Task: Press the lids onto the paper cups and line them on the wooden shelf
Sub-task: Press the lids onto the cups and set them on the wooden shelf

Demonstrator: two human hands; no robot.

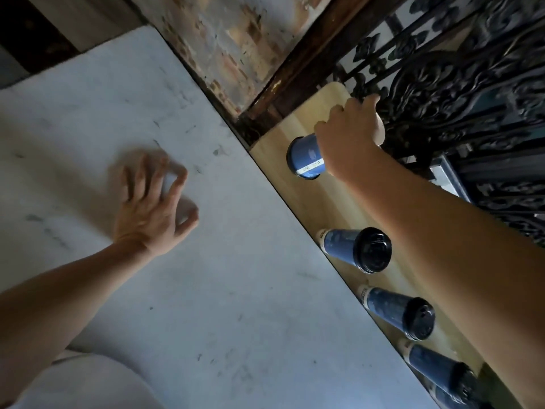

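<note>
- Blue paper cup [305, 157] stands under the right hand [348, 137], which grips it from above around its top. The palm hides that end, so I cannot tell whether a lid is on it.
- Its base is at the wooden shelf [312, 113]. Whether it is fully set down or just above the wood cannot be told from this angle.
- Nearer the person than the right hand, beside and partly under that forearm, three more blue cups stand in a row on the same shelf: first cup [339, 246], second cup [386, 308] and third cup [427, 361]. Each is capped with a black lid, the clearest being the first cup's lid [373, 250].
- The row runs along the shelf, and the gripped cup sits at its far end, apart from the first cup.
- The left hand [150, 208] hovers over the marble tabletop [206, 290], well apart from the right hand. It is blurred, its fingers are spread and loosely bent, and it grasps nothing.
- Beyond the right hand's fingertips is a black ornamental iron grille [457, 84]. Between the two hands, further off, is a worn plaster wall [230, 39].
- Judging by this, the task is far along: three cups are lidded and lined up, and a fourth is being placed. No loose cups or lids show on the marble near the left hand, so little seems left beyond letting go of this one.
</note>
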